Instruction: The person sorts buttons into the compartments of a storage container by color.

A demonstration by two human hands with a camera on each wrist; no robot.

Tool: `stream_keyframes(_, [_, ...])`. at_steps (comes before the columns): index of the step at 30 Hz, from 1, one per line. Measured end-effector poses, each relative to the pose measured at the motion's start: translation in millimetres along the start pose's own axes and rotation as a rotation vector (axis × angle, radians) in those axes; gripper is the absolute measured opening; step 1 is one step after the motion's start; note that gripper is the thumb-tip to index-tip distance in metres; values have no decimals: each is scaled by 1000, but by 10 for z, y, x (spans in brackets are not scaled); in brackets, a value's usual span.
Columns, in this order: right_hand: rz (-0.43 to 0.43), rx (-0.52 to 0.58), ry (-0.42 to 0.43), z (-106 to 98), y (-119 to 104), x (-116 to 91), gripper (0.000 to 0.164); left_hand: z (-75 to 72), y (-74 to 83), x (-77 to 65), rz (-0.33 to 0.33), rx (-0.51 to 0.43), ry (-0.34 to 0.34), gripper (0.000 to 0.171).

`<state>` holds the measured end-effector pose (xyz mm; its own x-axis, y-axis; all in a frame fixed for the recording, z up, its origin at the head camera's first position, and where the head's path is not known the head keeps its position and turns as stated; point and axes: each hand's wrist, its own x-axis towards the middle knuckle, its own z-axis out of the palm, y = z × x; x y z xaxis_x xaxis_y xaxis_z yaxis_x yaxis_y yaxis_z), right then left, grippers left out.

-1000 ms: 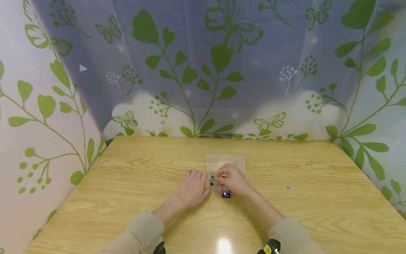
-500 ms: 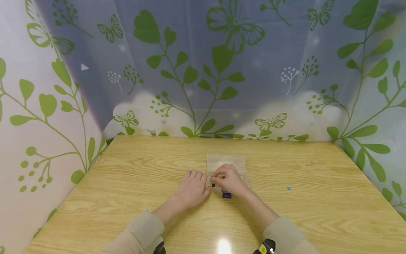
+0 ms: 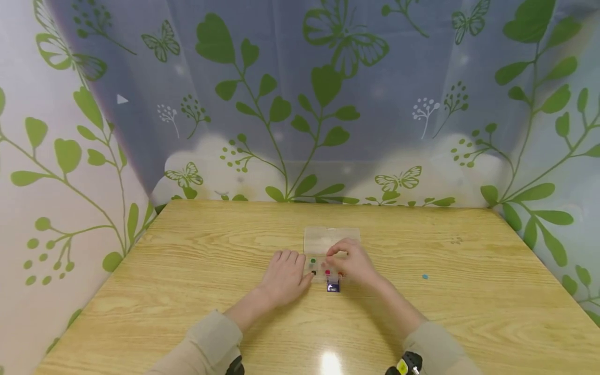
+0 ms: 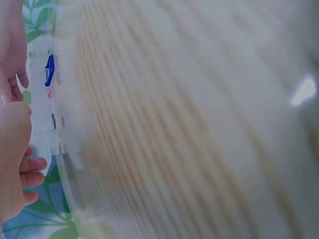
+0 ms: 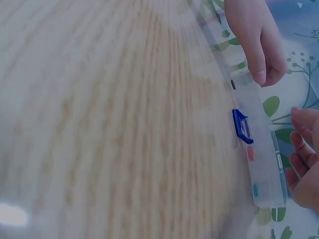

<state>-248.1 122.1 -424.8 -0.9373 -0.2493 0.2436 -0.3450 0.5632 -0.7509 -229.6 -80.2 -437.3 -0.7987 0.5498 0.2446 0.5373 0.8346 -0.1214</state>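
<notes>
A clear plastic compartment box (image 3: 320,278) stands in the middle of the table, its lid (image 3: 323,240) folded back. Its blue clasp (image 5: 242,127) sticks out at the front. Small coloured pieces lie inside: a green one (image 3: 313,260) at the rear left, a black one (image 3: 313,273) in front of it and a pink-red one (image 3: 327,272) farther right. My left hand (image 3: 285,278) rests against the box's left side, thumb by the front corner. Over the box's right half hovers my right hand (image 3: 354,265), its fingers bent; the right wrist view shows its fingertips apart with nothing visible between them.
A small blue piece (image 3: 425,276) lies on the wooden table (image 3: 469,307), right of the box. Pale small bits (image 3: 456,240) sit farther back on the right. A leaf-patterned curtain (image 3: 300,130) rises behind the table and along both sides.
My right hand has moved from the rear left compartment rightward, away from the green piece, which shows again. My left hand has stayed at the box's left side.
</notes>
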Motion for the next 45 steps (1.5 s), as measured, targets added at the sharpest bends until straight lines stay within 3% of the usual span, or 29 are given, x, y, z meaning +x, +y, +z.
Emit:
stream_keyframes(20, [31, 10, 20, -407, 286, -184, 5, -10, 25, 4, 15, 5, -43, 42])
stream_keyframes(33, [57, 2, 33, -700, 486, -369, 14, -7, 18, 26, 12, 18, -50, 43])
stream_keyframes(45, [84, -83, 91, -995, 667, -555, 19, -7, 9, 34, 12, 6, -71, 43])
